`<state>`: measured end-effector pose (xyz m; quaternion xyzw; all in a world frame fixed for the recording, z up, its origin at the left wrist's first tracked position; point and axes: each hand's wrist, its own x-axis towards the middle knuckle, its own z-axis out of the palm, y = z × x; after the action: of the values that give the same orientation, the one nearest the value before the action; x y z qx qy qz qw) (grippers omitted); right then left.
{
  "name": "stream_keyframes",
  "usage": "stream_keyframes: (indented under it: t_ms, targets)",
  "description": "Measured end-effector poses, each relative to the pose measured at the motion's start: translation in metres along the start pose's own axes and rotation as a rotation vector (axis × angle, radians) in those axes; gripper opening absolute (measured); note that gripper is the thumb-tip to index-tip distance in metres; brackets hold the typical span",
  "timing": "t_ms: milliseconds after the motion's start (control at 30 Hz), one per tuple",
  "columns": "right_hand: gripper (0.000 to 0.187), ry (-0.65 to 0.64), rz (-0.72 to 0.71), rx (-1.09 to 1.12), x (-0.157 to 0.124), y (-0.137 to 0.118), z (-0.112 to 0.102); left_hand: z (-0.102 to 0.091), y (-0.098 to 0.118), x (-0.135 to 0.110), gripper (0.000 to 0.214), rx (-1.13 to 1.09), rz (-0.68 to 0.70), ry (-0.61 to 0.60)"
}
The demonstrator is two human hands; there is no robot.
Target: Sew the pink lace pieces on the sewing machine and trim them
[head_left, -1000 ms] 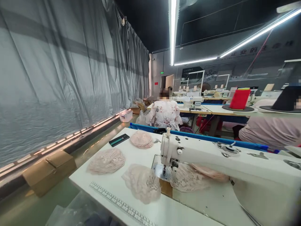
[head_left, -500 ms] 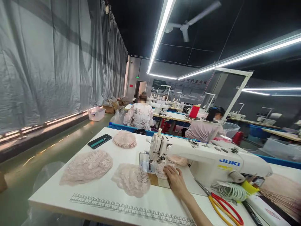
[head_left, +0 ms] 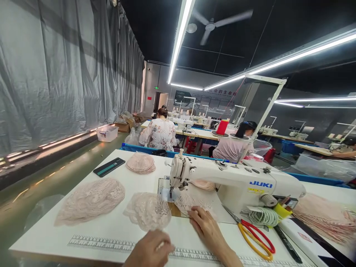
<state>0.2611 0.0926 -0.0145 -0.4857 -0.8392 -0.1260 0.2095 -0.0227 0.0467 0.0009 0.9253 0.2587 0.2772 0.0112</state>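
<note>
My right hand [head_left: 205, 226] rests beside the sewing machine [head_left: 214, 168], its bent fingertips closed on the near edge of a pale pink lace piece [head_left: 191, 200]. That piece lies by the needle area, partly behind the machine head. At the bottom, my left hand [head_left: 151, 249] is above the printed ruler strip [head_left: 102, 243], with fingers curled toward the thumb. Whether it holds anything I cannot make out. Just beyond it lies a lace stack [head_left: 148, 211], and a larger lace stack [head_left: 91, 200] sits further left.
A round lace stack [head_left: 141, 162] and a phone [head_left: 109, 167] lie at the table's far left. Scissors [head_left: 256, 239], a coil of pale cord [head_left: 263, 216] and a black pen [head_left: 287, 244] are right. Further right is a fabric pile [head_left: 325, 217]. Co-workers sit ahead.
My left hand has come into view from the bottom edge. The lace piece under my right hand now lies more spread out, nearer the front. The whole view has shifted slightly.
</note>
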Motion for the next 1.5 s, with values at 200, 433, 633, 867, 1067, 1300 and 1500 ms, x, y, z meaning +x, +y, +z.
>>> stream_keyframes:
  t_ms: [200,433,633,867,1067,1300,1500]
  targets:
    - [0.020,-0.065,-0.002,0.093,-0.009,-0.005,-0.014,0.029,-0.034,0.045,0.043,0.023,-0.208,-0.165]
    - [0.023,-0.144,-0.001,0.166,0.009,0.005,-0.031,0.037,-0.060,0.049,0.041,0.031,-0.186,-0.210]
    - [0.036,-0.284,-0.152,0.125,0.016,0.010,-0.022,0.029,-0.052,0.053,0.028,0.014,-0.201,-0.242]
    - [0.051,-0.275,-0.052,-0.073,0.005,0.010,-0.024,0.014,-0.042,0.053,0.044,-0.032,-0.119,-0.413]
    - [0.025,-0.257,-0.090,-0.046,0.019,0.007,-0.023,0.011,-0.050,0.053,0.053,-0.083,-0.082,-0.436]
    - [0.038,-0.327,-0.182,0.058,0.011,0.014,-0.013,0.013,-0.064,0.048,0.049,-0.130,-0.077,-0.370]
    - [0.049,-0.393,-0.219,0.119,0.005,0.015,-0.009,0.010,-0.065,0.045,0.051,-0.126,-0.066,-0.360]
